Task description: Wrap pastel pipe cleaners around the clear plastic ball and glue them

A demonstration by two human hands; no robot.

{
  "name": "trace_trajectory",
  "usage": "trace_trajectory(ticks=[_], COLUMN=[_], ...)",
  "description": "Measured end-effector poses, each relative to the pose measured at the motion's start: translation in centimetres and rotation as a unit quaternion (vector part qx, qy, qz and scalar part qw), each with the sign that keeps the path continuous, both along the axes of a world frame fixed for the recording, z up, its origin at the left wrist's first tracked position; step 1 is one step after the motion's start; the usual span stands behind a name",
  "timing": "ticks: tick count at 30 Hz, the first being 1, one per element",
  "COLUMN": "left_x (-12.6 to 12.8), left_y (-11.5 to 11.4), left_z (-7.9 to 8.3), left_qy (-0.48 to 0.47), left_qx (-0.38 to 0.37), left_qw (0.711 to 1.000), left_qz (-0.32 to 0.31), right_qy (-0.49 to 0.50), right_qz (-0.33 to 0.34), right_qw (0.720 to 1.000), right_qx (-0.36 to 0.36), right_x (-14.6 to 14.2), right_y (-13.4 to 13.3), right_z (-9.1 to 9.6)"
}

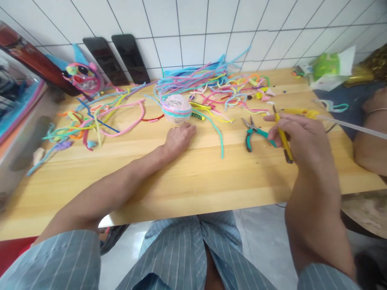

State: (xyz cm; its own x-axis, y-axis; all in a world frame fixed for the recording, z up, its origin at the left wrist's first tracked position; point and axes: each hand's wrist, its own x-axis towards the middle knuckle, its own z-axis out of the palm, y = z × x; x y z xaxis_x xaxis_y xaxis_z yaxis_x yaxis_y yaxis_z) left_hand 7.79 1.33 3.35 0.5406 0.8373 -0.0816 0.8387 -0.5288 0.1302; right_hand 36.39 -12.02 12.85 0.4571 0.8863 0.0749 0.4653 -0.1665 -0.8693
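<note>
My left hand [179, 141] rests on the wooden table with its fingers curled in, and nothing shows in it. Just beyond its knuckles sits a pale round ball [177, 108] with pink and teal pipe cleaners around its middle. A yellow-and-black tool [198, 116] lies partly hidden beside the ball. On the right, my right hand [305, 137] grips a slim yellow pen-shaped tool [283, 137] with a dark pointed tip, raised over the table. Pliers with teal handles [252, 132] lie open left of this hand. Behind it is a yellow glue gun [298, 112] with a long clear glue stick.
A bundle of pipe cleaners [193, 80] lies by the tiled wall, with loose scraps [242, 92] and more pipe cleaners [102, 117] around. Two dark phones [131, 56] lean near a decorated figure [86, 76]. Another person's arm [370, 137] rests at the right edge.
</note>
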Motion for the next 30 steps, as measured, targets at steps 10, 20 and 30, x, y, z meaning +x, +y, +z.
trace_trajectory(ticks=[10,20,30], left_x=[0.8,-2.0,-2.2], left_y=[0.8,1.0,1.9], left_z=[-0.8,-0.9,-2.1], left_qy=[-0.032,-0.209,-0.264], left_qx=[-0.014,-0.006,-0.031], left_qw=[0.999,0.978,0.964], left_qz=[0.009,0.013,0.007], right_qy=[-0.310,-0.325,-0.282], right_qz=[-0.073,-0.064,-0.158], right_qw=[0.934,0.921,0.925], right_qx=[-0.164,-0.205,-0.200], right_x=[3.5,5.0,9.5], right_y=[0.5,1.9,-0.9], right_z=[-3.2,-5.8,-7.6])
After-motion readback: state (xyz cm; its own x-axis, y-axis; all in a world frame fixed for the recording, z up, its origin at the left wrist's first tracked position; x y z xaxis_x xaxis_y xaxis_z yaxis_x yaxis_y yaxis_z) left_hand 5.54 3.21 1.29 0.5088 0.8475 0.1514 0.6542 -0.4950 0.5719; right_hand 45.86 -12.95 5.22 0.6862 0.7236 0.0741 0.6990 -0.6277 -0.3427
